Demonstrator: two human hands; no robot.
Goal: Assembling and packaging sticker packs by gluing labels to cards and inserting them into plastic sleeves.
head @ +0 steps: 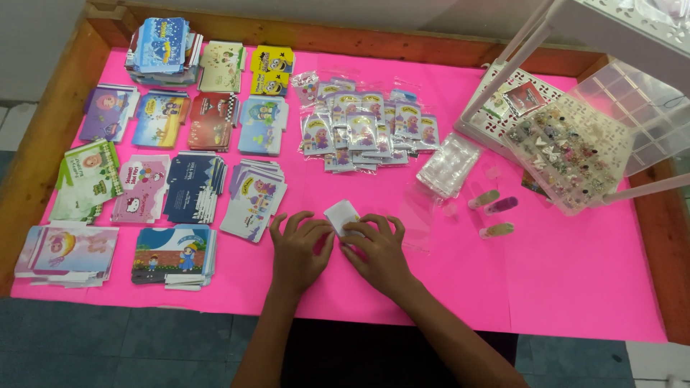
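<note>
**Pink table, both your hands on a small white card**

Pink paper [575, 287] covers the wooden-edged table [32, 165] and fills most of the frame. Low in the middle, your two hands meet over a small white card [341, 215] that lies on the pink surface. Your left hand [300, 248] rests palm down just left of the card, fingers spread and touching its left edge. Your right hand [379, 251] lies just right of it, with the fingertips pressing on the card's lower right corner. Neither hand is clenched; both lie flat and relaxed, pinning the card rather than lifting it.

Across the left half of the frame, stacks of flat printed cartoon cards [194, 187] sit in rows, blue, green, pink and yellow, well apart from your hands. At upper centre lies a spread of small clear packets [366, 129] with printed inserts. Just right of them sits a pile of empty clear plastic sleeves [449, 164]. Near your right hand, a little to its right, lie three small glitter tubes [494, 208]. In the upper right, a white perforated rack [503, 93] stands beside a clear compartment box [575, 154] holding small beads and bows, its lid open.
</note>
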